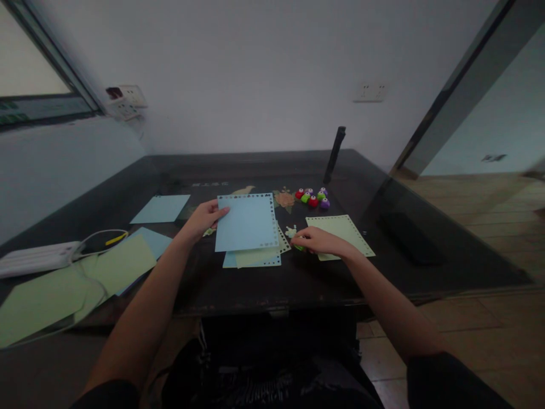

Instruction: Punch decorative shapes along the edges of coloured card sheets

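My left hand (205, 219) pinches the left edge of a light blue sheet of paper (246, 222), which has small shapes punched along its top and right edges and at its lower right corner. Under that sheet lie other punched blue and pale green sheets (255, 258). Just right of the stack, my right hand (319, 241) is closed round a small green paper punch (299, 247), mostly hidden by the fingers. Pale paper scraps (291, 231) lie beside these fingers. A pale green punched sheet (340, 230) rests partly beneath my right hand.
Several red, green and purple punches (313, 198) are grouped at the back. A black upright stick (335, 154) stands behind them. Blue paper (160, 208), green sheets (114, 264) and a white power strip with cable (38, 258) lie left. A dark flat object (411, 238) lies right.
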